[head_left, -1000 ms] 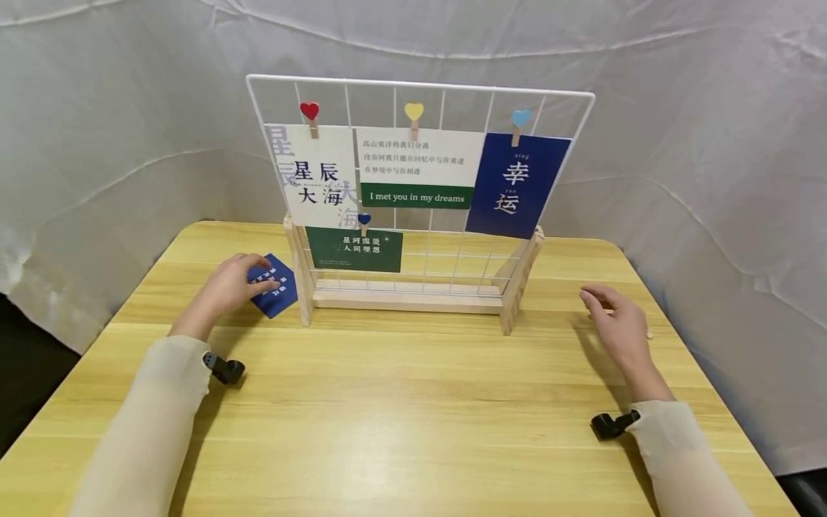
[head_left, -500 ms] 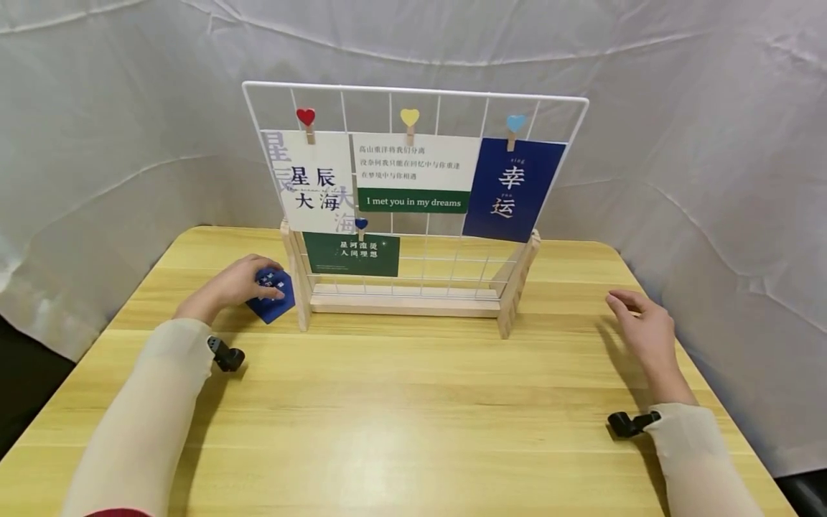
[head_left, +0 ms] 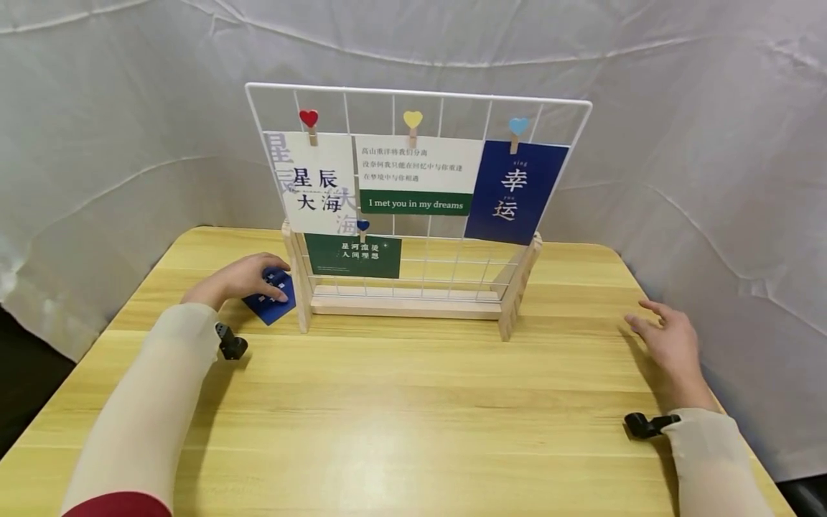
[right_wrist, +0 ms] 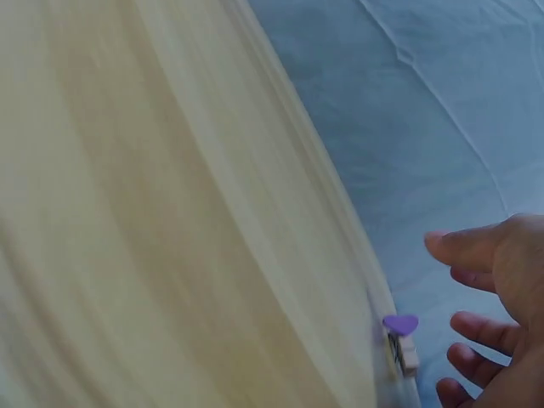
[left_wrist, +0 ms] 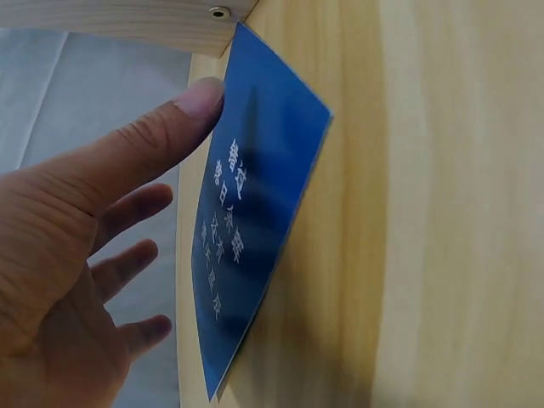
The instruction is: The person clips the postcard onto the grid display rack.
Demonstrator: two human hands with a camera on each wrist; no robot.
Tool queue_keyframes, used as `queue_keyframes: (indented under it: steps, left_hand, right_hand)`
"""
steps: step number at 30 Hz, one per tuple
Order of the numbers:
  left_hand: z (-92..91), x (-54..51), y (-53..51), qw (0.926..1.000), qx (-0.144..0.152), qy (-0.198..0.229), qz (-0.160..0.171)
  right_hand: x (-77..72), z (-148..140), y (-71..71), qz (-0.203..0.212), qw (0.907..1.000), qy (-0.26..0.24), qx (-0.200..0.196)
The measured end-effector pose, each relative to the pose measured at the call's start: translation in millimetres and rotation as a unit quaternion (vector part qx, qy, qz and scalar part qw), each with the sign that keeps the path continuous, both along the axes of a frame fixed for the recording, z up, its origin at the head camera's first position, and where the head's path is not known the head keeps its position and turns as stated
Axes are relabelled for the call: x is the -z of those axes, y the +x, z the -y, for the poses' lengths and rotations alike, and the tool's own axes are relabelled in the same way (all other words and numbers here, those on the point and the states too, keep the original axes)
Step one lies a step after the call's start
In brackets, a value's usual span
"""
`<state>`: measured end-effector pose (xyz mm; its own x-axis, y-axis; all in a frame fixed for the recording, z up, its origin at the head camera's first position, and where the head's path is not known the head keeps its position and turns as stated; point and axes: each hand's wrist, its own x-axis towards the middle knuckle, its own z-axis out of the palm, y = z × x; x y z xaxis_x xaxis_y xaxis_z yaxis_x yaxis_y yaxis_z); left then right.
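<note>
My left hand [head_left: 240, 278] is over a blue card [head_left: 270, 311] with white writing, at the left foot of the stand. The left wrist view shows the thumb tip at the card's edge [left_wrist: 280, 110] and several fingers spread apart; whether it touches cannot be told. My right hand [head_left: 673, 343] is at the table's right edge, its fingers parted and holding nothing. In the right wrist view, a wooden clothespin [right_wrist: 409, 360] with a purple heart lies by the table edge, close to the fingertips. The head view does not show that clothespin.
A white wire grid [head_left: 420, 93] stands upright in a wooden base [head_left: 407, 309]. Heart clothespins hold several cards on it: a white card [head_left: 316, 208], a white and green card [head_left: 416, 201], a blue card [head_left: 513, 215] and a green card [head_left: 355, 262]. Pale cloth [head_left: 646, 108] hangs behind.
My right hand has moved right and toward the table's edge, its fingers parting. The left hand has shifted right, farther over the blue card. The cards on the grid stay as they were.
</note>
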<state>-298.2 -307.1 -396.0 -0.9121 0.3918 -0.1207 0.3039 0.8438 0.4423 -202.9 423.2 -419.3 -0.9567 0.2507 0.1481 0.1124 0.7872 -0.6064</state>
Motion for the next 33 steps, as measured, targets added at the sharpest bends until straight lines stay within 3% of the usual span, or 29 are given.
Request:
queue_keyframes:
  steps: [9, 18, 26, 33]
  left_hand:
    - [1.1, 5.7, -5.4, 0.9996, -0.001, 0.000, 0.029]
    - [7.4, 4.6, -5.7, 0.9994, 0.011, -0.010, 0.031]
    - [8.8, 2.5, -5.9, 0.9988, -0.002, -0.038, 0.030]
    - [8.1, 5.3, -8.4, 0.9987, -0.007, -0.032, 0.039]
  right_hand:
    - [10.0, -15.4, 1.4, 0.059, 0.9977, -0.026, 0.021]
    - [16.7, -21.3, 4.0, 0.064, 0.9971, -0.016, 0.037]
    - [16.6, -22.0, 1.6, 0.072, 0.9961, 0.008, 0.051]
    - [18.1, -21.1, 3.9, 0.063, 0.9965, 0.021, 0.051]
